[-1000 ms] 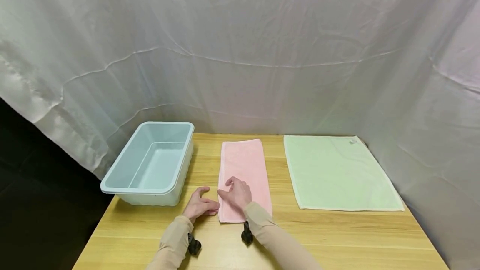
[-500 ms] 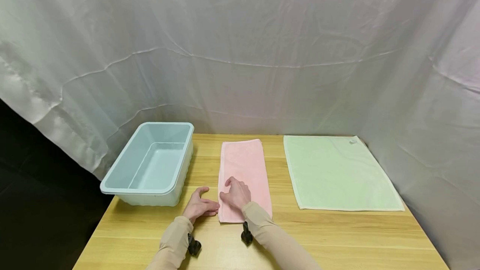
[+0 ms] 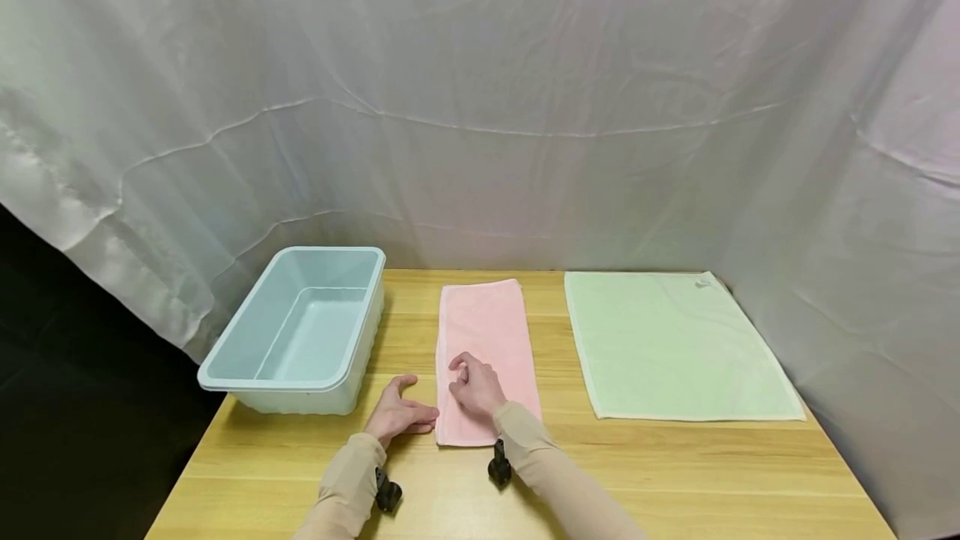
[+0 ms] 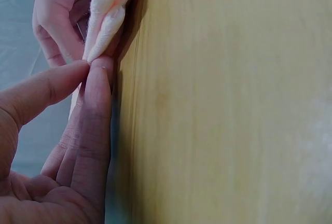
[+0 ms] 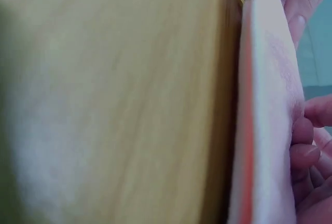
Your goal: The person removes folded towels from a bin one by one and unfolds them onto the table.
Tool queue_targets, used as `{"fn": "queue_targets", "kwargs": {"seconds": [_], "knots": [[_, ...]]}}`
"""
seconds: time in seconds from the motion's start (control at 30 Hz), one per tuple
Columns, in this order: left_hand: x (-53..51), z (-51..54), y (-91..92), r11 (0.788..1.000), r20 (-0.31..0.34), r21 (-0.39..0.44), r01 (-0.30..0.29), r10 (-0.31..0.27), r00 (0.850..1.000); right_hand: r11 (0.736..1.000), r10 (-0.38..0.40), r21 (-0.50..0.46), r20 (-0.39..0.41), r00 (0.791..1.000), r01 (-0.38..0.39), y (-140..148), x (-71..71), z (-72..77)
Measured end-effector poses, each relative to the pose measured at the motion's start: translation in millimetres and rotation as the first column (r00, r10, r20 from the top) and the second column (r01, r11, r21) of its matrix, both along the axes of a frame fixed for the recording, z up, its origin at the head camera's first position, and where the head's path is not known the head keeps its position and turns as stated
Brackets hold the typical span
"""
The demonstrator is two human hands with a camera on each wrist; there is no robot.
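A folded pink towel (image 3: 487,323) lies on the wooden table, its long left side edged in a pale hem. My left hand (image 3: 399,413) rests at that edge near the lower corner. In the left wrist view, its fingertips (image 4: 97,71) pinch the layered towel border. Over the towel's lower half is my right hand (image 3: 478,390), with bent fingers (image 5: 306,155) touching the cloth in the right wrist view. Whether those fingers grip the cloth is unclear. The head view shows a gap between its thumb and forefinger.
A light blue plastic tub (image 3: 343,375) stands to the left of the towel. On the right, a pale green towel (image 3: 675,348) is spread flat. Grey curtains (image 3: 480,107) hang behind the wooden table (image 3: 675,482).
My right hand has shifted slightly to the right over the pink towel, and its thumb has drawn away from the left edge. My left hand has stayed in place.
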State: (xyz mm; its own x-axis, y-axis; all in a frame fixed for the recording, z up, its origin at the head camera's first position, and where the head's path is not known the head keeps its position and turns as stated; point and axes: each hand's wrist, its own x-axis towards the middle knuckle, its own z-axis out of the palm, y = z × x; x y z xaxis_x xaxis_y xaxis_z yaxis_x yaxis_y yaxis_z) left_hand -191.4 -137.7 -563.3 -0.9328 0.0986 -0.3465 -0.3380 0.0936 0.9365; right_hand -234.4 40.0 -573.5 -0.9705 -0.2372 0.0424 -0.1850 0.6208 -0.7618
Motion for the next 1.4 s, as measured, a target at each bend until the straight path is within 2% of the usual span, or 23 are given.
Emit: {"fn": "queue_targets", "kwargs": {"seconds": [0.2,0.37,0.53,0.77,0.97,1.4], "knots": [[0.6,0.1,0.2,1.000,-0.015,-0.010,-0.005,0.005,1.000,1.000,0.024,-0.007,-0.019,1.000,-0.024,2,-0.2,-1.4],[1.6,1.5,-0.4,1.000,-0.010,0.000,0.003,-0.003,1.000,0.999,-0.019,-0.041,-0.004,1.000,0.019,2,-0.9,-3.8],[1.7,1.5,-1.0,1.000,-0.011,0.010,0.014,-0.014,1.000,0.998,-0.050,-0.045,-0.021,0.999,0.049,1,-1.2,-5.8],[1.1,0.8,-1.1,1.000,-0.013,0.014,0.012,-0.011,1.000,0.997,-0.075,0.018,0.009,0.997,0.075,-2,-0.4,-1.6],[1.5,1.4,-1.3,1.000,-0.010,0.018,0.011,-0.011,1.000,0.991,-0.073,0.110,-0.018,0.997,0.075,-7,0.1,2.3],[1.7,2.1,-0.6,1.000,-0.022,-0.002,-0.001,0.001,1.000,0.969,0.015,0.245,-0.008,1.000,-0.012,-11,-1.1,9.3]]}}
